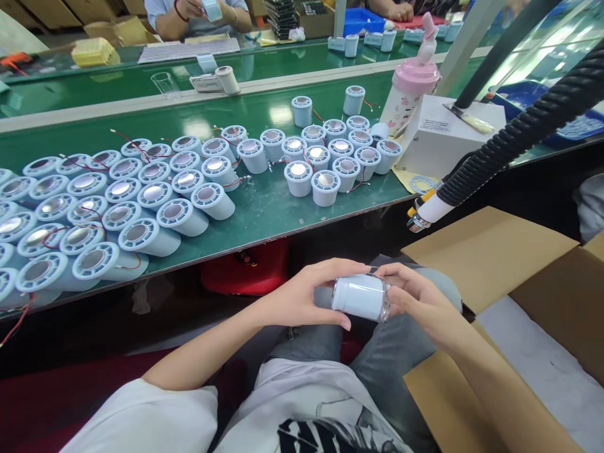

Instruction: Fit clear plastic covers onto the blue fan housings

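Observation:
A light-blue cylindrical housing (pixel 361 296) lies on its side above my lap, with clear crinkled plastic around its right end. My left hand (pixel 314 296) grips it from the left, fingers along the top and thumb beneath. At the other end, the fingers of my right hand (pixel 415 296) are closed on the clear plastic. Several similar light-blue round parts with silver discs and thin red wires, such as this one (pixel 325 189), stand in groups on the green table (pixel 264 214) ahead.
An open cardboard box (pixel 491 251) is at my right, a white bag-like lining inside. A black corrugated hose (pixel 519 126) hangs over it. A white box-shaped device (pixel 436 138) and a pink cup (pixel 413 85) stand on the table. Across the belt, a person (pixel 198 19) holds a blue part.

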### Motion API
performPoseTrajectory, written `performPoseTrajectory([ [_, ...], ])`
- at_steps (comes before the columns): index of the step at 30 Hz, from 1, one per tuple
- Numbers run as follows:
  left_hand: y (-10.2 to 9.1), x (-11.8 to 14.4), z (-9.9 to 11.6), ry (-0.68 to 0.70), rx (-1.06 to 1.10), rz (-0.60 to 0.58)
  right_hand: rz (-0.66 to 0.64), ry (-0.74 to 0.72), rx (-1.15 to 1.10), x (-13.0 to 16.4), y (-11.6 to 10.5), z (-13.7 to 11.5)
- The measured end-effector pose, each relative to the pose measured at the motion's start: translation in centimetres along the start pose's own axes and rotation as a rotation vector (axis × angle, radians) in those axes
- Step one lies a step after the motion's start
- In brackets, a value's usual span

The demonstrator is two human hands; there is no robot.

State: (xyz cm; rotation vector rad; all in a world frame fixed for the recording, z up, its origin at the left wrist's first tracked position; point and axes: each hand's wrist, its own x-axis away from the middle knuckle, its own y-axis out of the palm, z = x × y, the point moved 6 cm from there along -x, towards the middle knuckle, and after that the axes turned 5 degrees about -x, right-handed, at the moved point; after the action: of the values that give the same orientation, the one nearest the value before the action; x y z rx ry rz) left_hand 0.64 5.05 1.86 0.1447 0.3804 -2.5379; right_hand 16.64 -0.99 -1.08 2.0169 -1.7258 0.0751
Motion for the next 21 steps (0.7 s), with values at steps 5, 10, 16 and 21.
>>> performPoseTrajectory([
  [5, -0.1, 0.0, 0.2, 0.045, -0.053, -0.008, 0.029, 0.088, -0.065, -0.2, -0.1, 0.8],
  [10, -0.1, 0.0, 0.2, 0.058, -0.054, -0.010, 0.001, 0.182, -0.100, -0.4, 0.5, 1.4],
  [16, 0.0, -0.1, -0.1, 0.061, -0.036, -0.027, 0.012, 0.276, -0.182, -0.4, 0.8, 2.1],
  [21, 0.2, -0.1, 0.0, 0.054, -0.035, -0.020, -0.009, 0.391, -0.251, -0.2, 1.5, 2.4],
])
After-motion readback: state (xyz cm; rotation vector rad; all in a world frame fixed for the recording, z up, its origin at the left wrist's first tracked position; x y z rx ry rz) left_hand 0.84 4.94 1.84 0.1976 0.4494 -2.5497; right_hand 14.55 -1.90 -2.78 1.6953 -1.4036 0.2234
